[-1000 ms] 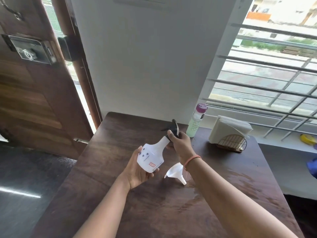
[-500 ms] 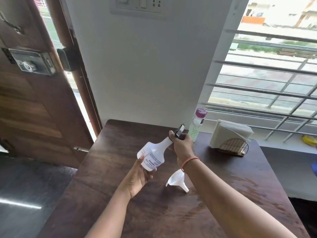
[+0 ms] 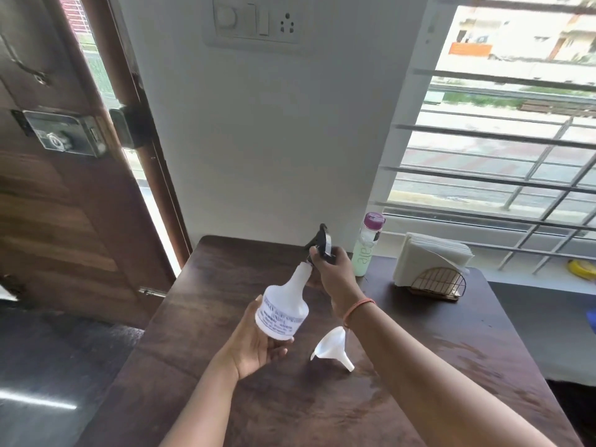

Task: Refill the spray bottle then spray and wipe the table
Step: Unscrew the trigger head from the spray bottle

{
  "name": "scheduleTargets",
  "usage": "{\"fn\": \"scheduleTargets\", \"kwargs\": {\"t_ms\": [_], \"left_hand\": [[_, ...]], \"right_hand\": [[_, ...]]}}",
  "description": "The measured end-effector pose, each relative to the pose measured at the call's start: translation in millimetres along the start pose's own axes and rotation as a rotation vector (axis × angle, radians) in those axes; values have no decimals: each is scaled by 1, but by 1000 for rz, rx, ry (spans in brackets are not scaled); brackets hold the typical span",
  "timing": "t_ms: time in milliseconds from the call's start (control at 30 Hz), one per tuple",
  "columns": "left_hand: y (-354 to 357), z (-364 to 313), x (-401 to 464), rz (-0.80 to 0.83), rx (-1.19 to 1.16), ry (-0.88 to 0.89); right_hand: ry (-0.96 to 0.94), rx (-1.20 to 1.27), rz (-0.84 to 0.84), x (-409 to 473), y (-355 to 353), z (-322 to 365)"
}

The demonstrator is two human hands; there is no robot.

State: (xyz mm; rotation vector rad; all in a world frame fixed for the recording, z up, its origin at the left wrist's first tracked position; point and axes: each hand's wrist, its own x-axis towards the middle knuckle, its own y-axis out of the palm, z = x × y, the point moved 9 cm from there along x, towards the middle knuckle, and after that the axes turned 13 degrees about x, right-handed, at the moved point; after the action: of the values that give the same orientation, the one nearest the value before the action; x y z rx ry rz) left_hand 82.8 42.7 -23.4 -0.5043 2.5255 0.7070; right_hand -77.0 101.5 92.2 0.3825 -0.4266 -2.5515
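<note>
Spray bottle (image 3: 283,312) tilted: left hand (image 3: 258,341) cups base, right hand (image 3: 335,274) grips black nozzle.

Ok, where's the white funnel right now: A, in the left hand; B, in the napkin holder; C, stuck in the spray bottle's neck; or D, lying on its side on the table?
D: the white funnel lies tipped on the wooden table, below the right hand's wrist and apart from the spray bottle.
</note>
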Motion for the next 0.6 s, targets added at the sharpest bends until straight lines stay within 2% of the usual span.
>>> {"fn": "scheduleTargets", "kwargs": {"t_ms": [100,233,300,433,600], "left_hand": [[-17,-11,6,-167,90,97],[-17,-19,7,-227,172,187],[-17,-20,9,-284,334,226],[-31,-22,7,-548,695,241],[-25,-23,6,-593,867,276]], "right_hand": [[-71,-135,16,-3,2,4],[-99,-228,62,-14,10,-3],[-101,-260,85,-18,12,-8],[-106,-399,162,-24,15,-22],[-65,-509,231,-32,16,-44]]}}
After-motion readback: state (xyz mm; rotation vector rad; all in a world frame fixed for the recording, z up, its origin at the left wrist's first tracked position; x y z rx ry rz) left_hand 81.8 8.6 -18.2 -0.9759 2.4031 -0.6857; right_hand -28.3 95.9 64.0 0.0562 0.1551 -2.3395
